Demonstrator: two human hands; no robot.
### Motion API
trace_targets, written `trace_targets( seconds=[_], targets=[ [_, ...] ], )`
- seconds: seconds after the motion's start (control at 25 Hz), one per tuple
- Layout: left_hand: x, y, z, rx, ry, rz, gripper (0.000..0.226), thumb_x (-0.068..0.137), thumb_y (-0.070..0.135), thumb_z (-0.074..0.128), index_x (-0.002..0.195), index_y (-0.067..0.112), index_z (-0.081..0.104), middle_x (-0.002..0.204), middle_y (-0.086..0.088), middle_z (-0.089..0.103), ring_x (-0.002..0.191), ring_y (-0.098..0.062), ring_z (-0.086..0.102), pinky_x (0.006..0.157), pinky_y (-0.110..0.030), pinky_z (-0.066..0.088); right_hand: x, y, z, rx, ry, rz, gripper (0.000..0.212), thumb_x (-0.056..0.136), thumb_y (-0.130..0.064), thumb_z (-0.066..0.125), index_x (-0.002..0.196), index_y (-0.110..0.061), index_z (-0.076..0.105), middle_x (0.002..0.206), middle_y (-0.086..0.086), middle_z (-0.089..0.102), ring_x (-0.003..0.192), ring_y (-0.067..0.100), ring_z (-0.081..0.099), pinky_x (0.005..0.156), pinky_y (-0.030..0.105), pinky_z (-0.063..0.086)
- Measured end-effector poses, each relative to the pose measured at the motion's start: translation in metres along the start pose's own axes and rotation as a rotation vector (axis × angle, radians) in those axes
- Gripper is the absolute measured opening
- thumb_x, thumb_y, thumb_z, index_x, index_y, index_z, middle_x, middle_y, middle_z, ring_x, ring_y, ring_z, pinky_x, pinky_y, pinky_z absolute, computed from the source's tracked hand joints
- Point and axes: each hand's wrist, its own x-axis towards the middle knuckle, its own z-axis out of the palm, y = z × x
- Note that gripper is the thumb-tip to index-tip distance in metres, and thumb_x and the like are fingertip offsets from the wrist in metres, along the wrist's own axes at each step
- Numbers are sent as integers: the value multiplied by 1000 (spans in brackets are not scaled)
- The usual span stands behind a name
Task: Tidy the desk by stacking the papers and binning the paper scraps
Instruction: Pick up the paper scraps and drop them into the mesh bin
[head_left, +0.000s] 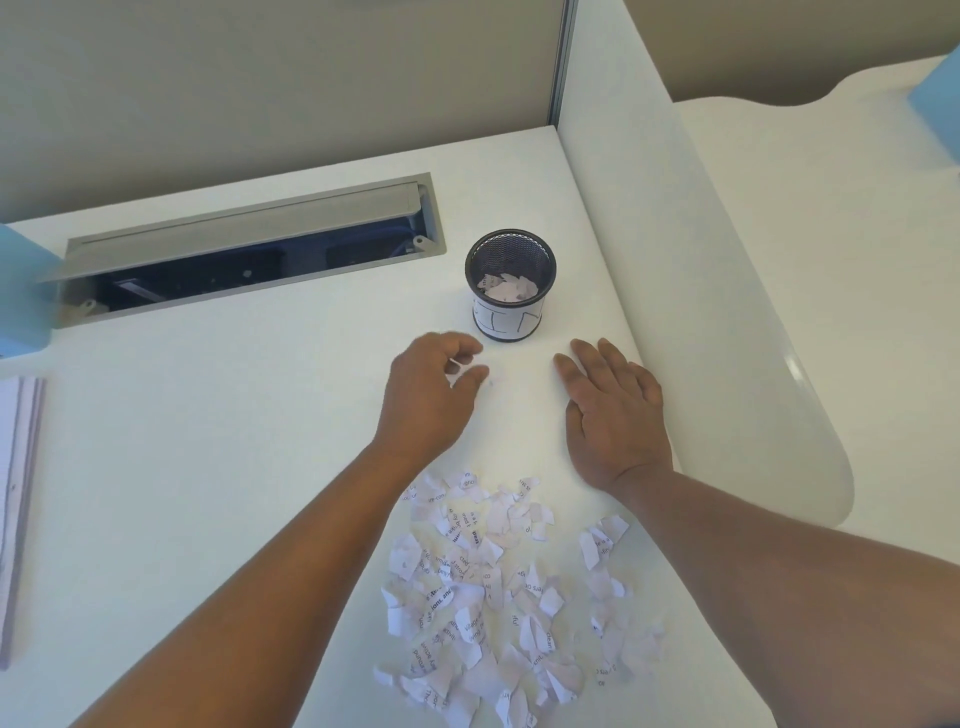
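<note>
white is the table, and it holds everything here. a small black mesh cup stands near the far right part of the table, next to the white side wall. a white paper band with dark marks goes around the lower part of the cup. a few torn paper bits lie down inside it.

the left hand is just in front of the cup, a little to its left. its fingers are curled in, and some small white bits show between the fingers and the thumb, so it seems to pinch a scrap or two. the hand looks blurry, so i cannot tell how many.

the right hand lies flat on the table with its fingers straight and close together. it holds nothing. it sits in front of the cup, a little to the right, and close to the side wall.

a big pile of paper scraps lies on the table closer to the person, between the two arms. the scraps are small, torn and white, with bits of black print on them.

a stack of papers lies at the left edge of the table, well apart from the scraps. only part of it shows.

a long grey cable slot with its flap up is cut into the table near the back wall. something blue sits at the left end of it.
</note>
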Motion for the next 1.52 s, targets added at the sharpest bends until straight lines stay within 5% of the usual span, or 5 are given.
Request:
trace_targets(
  seconds=[0.12,0.24,0.72,1.36,1.52],
  targets=[
    [-2,-11,13,35,-155,-127,38,88,37,79,122,21,69,113,8,66,99,-5,59,92,-26,49,0,0,1,-9,-15,4,61,91,-28,26,146,-25,51,159,-2,43,150,27,34,116,46,22],
    [4,-7,23,94,-116,-164,31,86,46,78,111,31,68,106,13,66,99,-8,59,81,-28,47,0,1,1,-4,-11,6,61,91,-28,26,147,-26,51,159,-2,43,151,27,32,117,45,20],
    [7,0,26,174,-118,-187,20,91,25,71,76,34,63,83,16,63,90,-14,59,59,-26,37,0,1,2,-1,5,3,60,90,-26,28,145,-25,53,157,-1,46,149,28,36,115,44,20],
    [-2,-6,23,80,-132,-46,23,98,24,64,80,34,56,92,15,58,94,-8,57,77,-28,42,0,0,1,0,-2,4,60,90,-27,27,145,-25,52,158,-1,44,150,28,35,115,43,20],
    [-1,29,3,-139,129,210,21,96,15,67,85,31,59,92,16,58,86,6,51,80,-14,39,0,1,1,6,0,7,60,91,-26,27,145,-25,52,158,-1,45,149,28,35,116,44,19]
  ],
)
